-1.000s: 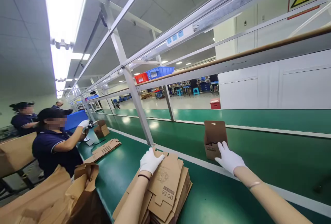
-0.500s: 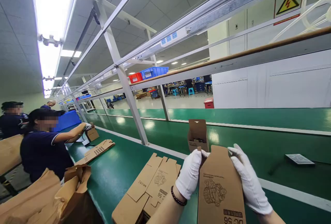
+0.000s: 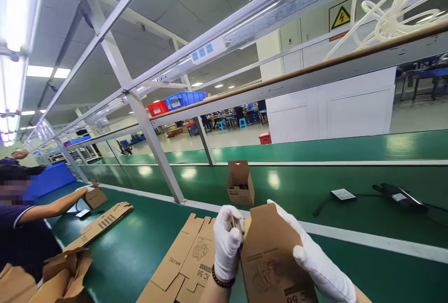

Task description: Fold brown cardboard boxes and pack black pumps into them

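Between my two white-gloved hands is a brown cardboard box [image 3: 276,265], printed with a machine drawing and "DC 56". My left hand [image 3: 228,242] pinches a flap at the box's left edge, fingers closed. My right hand [image 3: 315,261] grips the right side, its thumb on the printed face and its fingers behind, partly hidden. To the left, flat unfolded cartons [image 3: 189,256] lie stacked on the green bench, near my left forearm. Just beyond my hands stands an open carton [image 3: 241,186] with dark contents, its lid flap raised.
A co-worker [image 3: 28,223] at the left reaches toward another small box [image 3: 95,196]. A white-labelled adapter [image 3: 343,194] and a dark cabled device [image 3: 401,196] lie on the right. A metal post [image 3: 154,149] rises behind the bench. Crumpled brown paper [image 3: 66,275] sits front left.
The view has swung right, bringing the dark device into sight. The held box has turned and tilted a little. My left fingers have curled around the flap, and my right thumb now shows on the front.
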Motion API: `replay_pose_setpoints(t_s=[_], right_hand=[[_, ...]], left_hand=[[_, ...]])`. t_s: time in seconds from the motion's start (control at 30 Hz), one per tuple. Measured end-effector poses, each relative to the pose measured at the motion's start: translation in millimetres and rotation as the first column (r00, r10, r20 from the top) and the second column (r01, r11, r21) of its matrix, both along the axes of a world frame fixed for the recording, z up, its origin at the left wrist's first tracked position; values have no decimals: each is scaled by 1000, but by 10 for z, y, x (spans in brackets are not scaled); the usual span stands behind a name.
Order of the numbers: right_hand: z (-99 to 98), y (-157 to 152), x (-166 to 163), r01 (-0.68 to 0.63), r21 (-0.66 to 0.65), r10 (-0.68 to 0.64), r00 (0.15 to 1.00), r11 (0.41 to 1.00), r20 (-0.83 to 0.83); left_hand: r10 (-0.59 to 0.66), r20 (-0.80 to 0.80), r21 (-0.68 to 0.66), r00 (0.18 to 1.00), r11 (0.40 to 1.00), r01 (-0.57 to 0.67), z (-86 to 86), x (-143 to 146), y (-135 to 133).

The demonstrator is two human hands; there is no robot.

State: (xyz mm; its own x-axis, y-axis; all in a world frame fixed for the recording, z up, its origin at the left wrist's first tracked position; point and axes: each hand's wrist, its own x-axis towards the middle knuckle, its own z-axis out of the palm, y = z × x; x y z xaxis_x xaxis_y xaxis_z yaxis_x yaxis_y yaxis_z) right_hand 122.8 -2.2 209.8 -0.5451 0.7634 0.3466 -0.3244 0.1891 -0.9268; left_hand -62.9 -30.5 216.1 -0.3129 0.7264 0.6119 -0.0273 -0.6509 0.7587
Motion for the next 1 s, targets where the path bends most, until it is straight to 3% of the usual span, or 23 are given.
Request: replay_pose_setpoints(t_s=[0.07, 0.17, 0.27, 0.37, 0.43, 0.63, 0.73, 1.0], right_hand=[[13, -10, -19, 16, -4, -16, 1000, 1000, -8], [-78, 73, -25, 251, 80, -246, 967, 965, -70], [-188, 168, 22, 450, 334, -417, 893, 828, -168], [-207, 140, 75, 498, 579, -461, 859, 646, -225], [-174, 55, 85, 524, 648, -514, 826, 553, -230], [-115, -105, 98, 519, 749, -616, 764, 412, -191], [-129, -83, 105, 500, 776, -605, 771, 385, -198], [-118, -97, 93, 494, 776, -599, 777, 392, -192]], left_hand=[[28, -8, 28, 1000, 999, -27, 66, 30, -13], [105, -81, -59, 991, 992, -109, 107, 138, -62], [-11, -171, -152, 985, 988, -15, 56, 227, -119], [-71, -185, -149, 980, 988, 44, -8, 258, -150], [-33, -247, -85, 968, 996, 13, -22, 259, -165], [159, -482, 60, 862, 987, -148, -8, 230, -266], [193, -520, 104, 832, 981, -162, -25, 206, -279], [203, -429, 78, 880, 979, -188, -67, 245, -279]])
